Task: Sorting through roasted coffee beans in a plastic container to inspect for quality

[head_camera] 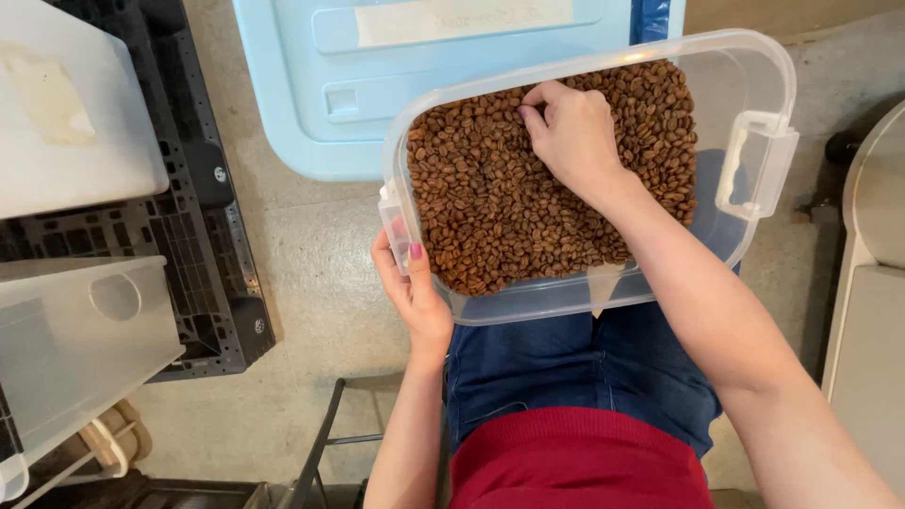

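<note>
The clear plastic tub (754, 104) of roasted coffee beans (500, 207) rests on the person's lap. The left hand (412, 292) clamps its near-left rim; the right hand (570, 132), fingers curled together, picks among the beans. Best keep the tub level and pinch lightly.

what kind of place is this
Probably a coffee roastery's back room or storeroom: a clear plastic tub of roasted coffee beans, a black plastic pallet, and a bare concrete floor.
</note>
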